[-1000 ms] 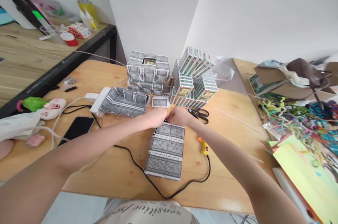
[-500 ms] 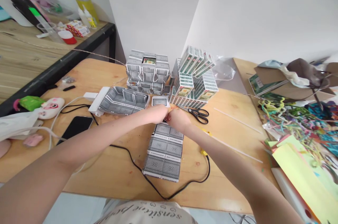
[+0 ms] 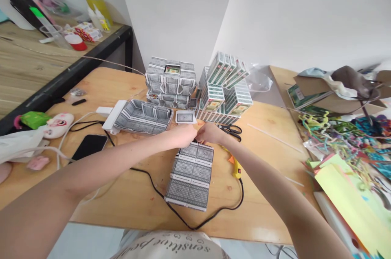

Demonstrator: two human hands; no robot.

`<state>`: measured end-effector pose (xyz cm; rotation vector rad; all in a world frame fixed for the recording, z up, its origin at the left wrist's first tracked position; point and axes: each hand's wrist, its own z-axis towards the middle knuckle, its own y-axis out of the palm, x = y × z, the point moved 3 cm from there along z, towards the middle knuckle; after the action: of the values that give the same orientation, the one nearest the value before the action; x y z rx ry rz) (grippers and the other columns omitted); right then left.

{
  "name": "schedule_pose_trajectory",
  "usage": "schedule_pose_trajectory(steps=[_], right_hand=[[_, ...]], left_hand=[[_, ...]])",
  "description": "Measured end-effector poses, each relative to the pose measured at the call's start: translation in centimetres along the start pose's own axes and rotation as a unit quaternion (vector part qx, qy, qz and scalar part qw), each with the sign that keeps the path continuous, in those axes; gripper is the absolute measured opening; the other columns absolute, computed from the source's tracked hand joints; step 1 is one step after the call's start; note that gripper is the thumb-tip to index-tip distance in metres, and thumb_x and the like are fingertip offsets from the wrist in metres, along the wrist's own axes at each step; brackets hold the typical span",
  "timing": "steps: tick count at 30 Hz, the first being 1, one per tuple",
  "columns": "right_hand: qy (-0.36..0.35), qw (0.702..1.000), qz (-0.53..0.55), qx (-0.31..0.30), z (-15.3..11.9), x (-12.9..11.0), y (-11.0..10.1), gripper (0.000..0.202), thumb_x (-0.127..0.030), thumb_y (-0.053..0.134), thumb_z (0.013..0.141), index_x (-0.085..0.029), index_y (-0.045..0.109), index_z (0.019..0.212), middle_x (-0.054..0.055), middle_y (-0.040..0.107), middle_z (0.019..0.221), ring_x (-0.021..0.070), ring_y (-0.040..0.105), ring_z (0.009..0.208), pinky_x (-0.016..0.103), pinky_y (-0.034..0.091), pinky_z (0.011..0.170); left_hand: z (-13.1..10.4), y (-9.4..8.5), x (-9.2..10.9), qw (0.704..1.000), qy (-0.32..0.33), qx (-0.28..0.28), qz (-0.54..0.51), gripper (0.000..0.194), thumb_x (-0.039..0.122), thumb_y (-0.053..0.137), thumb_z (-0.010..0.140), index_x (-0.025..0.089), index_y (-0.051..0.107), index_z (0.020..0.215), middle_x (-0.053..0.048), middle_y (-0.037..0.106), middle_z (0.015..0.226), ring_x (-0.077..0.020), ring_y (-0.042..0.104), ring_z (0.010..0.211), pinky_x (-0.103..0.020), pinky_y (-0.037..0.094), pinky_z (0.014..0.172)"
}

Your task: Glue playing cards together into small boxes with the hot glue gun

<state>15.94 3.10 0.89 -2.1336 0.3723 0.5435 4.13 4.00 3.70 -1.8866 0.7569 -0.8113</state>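
A long box-like piece [image 3: 189, 177] covered in grey-patterned playing cards lies on the table before me. My left hand [image 3: 185, 134] and my right hand [image 3: 210, 132] meet at its far edge, fingers curled and pressed together on it. The fingertips are partly hidden, along with whatever small part they pinch. Just beyond them is a loose playing card [image 3: 185, 117]. Black-handled scissors [image 3: 231, 130] lie beyond my right wrist, and a yellow glue gun [image 3: 237, 169] rests by my right forearm, its front partly covered.
An open card-covered tray [image 3: 146, 117] stands left of the hands. Behind are a card-covered chest [image 3: 171, 80] and stacked card boxes [image 3: 226, 88]. A black cable [image 3: 214, 215] loops round the near end. A phone [image 3: 90, 147] lies left; colourful craft scraps [image 3: 345, 141] pile up right.
My right hand has shifted slightly right and turned, its fingers now pointing down at the far edge. The glue gun shows more beside my forearm. The card-covered piece has hardly moved.
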Motion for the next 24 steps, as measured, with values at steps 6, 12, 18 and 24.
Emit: schedule_pose_trajectory(steps=[6,12,18,24], right_hand=[[-0.016,0.994,-0.098,0.040,-0.7,-2.0,-0.5,0.016,-0.023,0.058,0.068,-0.016,0.072,0.066,0.007,0.070,0.065,0.0187,0.065,0.069,0.020,0.044,0.061],[-0.002,0.984,-0.164,0.074,-0.9,-2.7,0.2,0.022,-0.023,0.052,0.074,-0.017,0.073,0.073,0.012,0.070,0.076,0.0227,0.065,0.075,0.026,0.044,0.065],[-0.019,0.980,-0.181,0.080,-1.4,-3.0,0.8,0.022,-0.018,0.051,0.077,-0.016,0.072,0.078,0.014,0.070,0.083,0.0234,0.064,0.079,0.027,0.044,0.070],[-0.041,0.982,-0.162,0.094,-2.4,-2.4,1.3,0.029,-0.014,0.043,0.082,-0.020,0.070,0.090,0.006,0.070,0.091,0.0166,0.063,0.085,0.022,0.043,0.077]], left_hand=[[-0.1,0.2,0.2,1.000,0.000,0.019,0.001,0.016,0.002,0.052,0.065,0.008,0.066,0.070,-0.015,0.064,0.066,-0.0269,0.063,0.067,-0.031,0.043,0.058],[-0.1,0.2,-1.2,0.996,-0.036,0.020,-0.079,0.019,0.006,0.053,0.066,0.014,0.068,0.072,-0.010,0.067,0.067,-0.0205,0.061,0.066,-0.027,0.042,0.061],[0.5,-0.3,-2.5,0.994,0.017,-0.003,-0.112,0.023,0.008,0.052,0.066,0.018,0.071,0.076,-0.006,0.067,0.065,-0.0152,0.057,0.062,-0.022,0.039,0.059],[0.1,-0.2,-1.9,0.999,0.020,0.003,-0.042,0.025,0.004,0.049,0.062,0.017,0.070,0.067,-0.006,0.063,0.058,-0.0148,0.052,0.051,-0.025,0.030,0.047]])
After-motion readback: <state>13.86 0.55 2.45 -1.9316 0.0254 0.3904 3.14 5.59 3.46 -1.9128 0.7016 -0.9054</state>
